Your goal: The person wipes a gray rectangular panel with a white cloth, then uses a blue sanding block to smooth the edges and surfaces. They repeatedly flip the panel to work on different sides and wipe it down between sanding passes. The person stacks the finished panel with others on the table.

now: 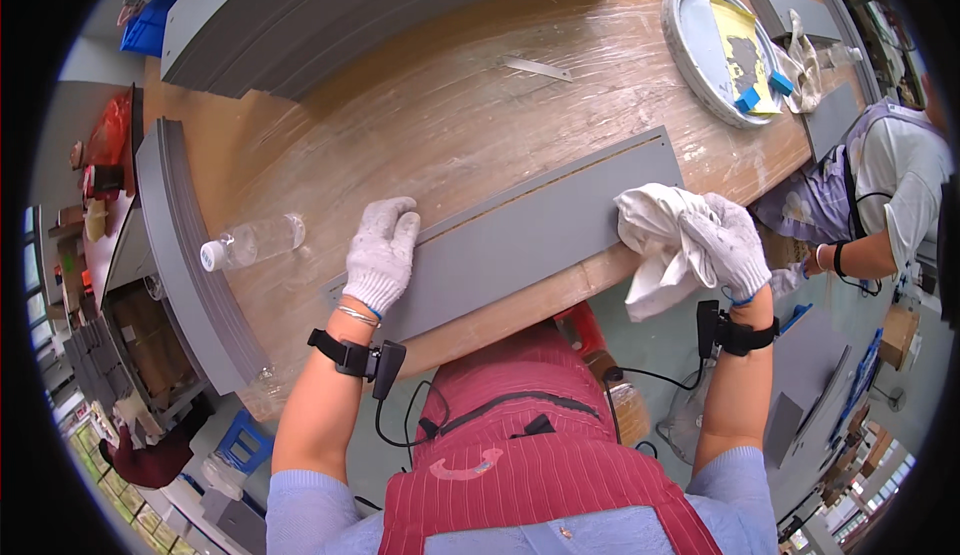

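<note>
A long grey panel (520,225) with a narrow groove along its far side lies slantwise on the table, near its front edge. My left hand (382,252), in a white knit glove, rests at the panel's left end, its fingers close together over the far edge. At the right end, my gloved right hand (728,245) grips a crumpled white cloth (655,240). Part of the cloth lies over the panel's end and part hangs past the table edge.
A clear bottle (255,242) lies left of my left hand, by stacked grey panels (190,255). More panels (350,15) stand at the back. Toward the far right are a thin strip (537,69) and a round lid (690,50) with yellow sandpaper (735,40). A co-worker (900,175) is at right.
</note>
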`<act>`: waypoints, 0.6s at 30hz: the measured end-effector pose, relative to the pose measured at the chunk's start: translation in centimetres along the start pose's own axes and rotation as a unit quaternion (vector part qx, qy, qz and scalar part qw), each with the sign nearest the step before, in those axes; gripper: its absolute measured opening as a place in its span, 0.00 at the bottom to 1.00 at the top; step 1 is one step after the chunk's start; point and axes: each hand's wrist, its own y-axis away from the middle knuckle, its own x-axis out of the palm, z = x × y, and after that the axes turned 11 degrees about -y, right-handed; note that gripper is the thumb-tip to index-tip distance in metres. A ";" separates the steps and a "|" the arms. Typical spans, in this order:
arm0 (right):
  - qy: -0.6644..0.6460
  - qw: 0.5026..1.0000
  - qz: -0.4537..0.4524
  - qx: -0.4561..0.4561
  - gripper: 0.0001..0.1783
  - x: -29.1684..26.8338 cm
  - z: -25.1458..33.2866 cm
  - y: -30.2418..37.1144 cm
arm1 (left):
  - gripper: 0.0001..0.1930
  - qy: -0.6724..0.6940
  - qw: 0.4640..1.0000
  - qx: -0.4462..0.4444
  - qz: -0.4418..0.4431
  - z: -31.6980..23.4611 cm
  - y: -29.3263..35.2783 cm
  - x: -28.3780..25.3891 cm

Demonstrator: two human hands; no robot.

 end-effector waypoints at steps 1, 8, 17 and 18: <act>0.017 0.997 -0.036 -0.069 0.16 1.0 -2.1 -2.1 | 0.10 -0.001 0.999 0.009 -0.043 0.7 0.4 -1.5; 0.404 0.834 -0.220 -0.306 0.26 9.9 -6.0 -7.8 | 0.14 0.228 0.868 -0.442 0.006 9.3 15.2 -5.8; 0.461 0.784 0.223 -0.351 0.14 34.2 -0.9 1.6 | 0.34 0.539 0.711 -0.452 0.026 9.6 18.5 -4.5; 0.433 0.748 0.320 -0.388 0.12 36.5 -2.0 3.7 | 0.37 0.563 0.699 -0.440 0.026 9.7 18.5 -4.8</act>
